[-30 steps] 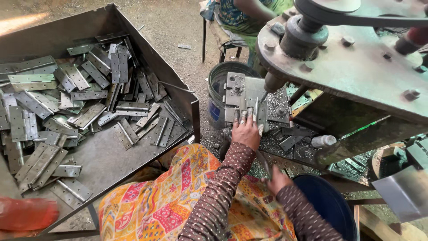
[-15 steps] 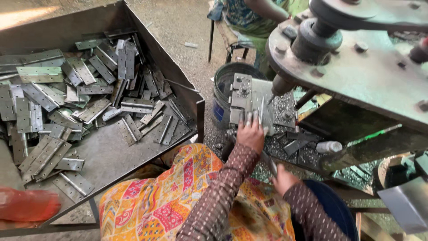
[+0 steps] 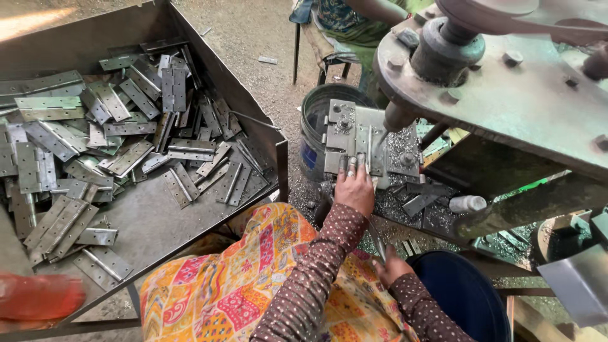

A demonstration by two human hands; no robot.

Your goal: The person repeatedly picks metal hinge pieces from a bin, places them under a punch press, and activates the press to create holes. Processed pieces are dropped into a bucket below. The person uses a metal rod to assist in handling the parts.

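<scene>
My left hand point(image 3: 354, 188) reaches forward to the drill press table, fingers pressed on a flat grey metal hinge point(image 3: 372, 147) that lies on the jig plate point(image 3: 342, 130) under the drill spindle point(image 3: 400, 115). My right hand point(image 3: 391, 266) stays low near my lap, closed around a thin metal rod point(image 3: 376, 239) that slants up towards the table. Both sleeves are brown with small dots. A bright patterned cloth point(image 3: 240, 285) covers my lap.
A large steel tray point(image 3: 253, 120) on my left holds several loose hinges point(image 3: 126, 145). A dark bucket point(image 3: 316, 120) stands behind the jig. Metal chips point(image 3: 405, 209) and a white cylinder point(image 3: 467, 203) lie on the table. Another person sits at a stool point(image 3: 316, 57) beyond. A blue bin point(image 3: 462, 297) is at my right.
My left hand has kept its place on the hinge at the jig and my right hand stays low on the rod. Only the view has shifted slightly.
</scene>
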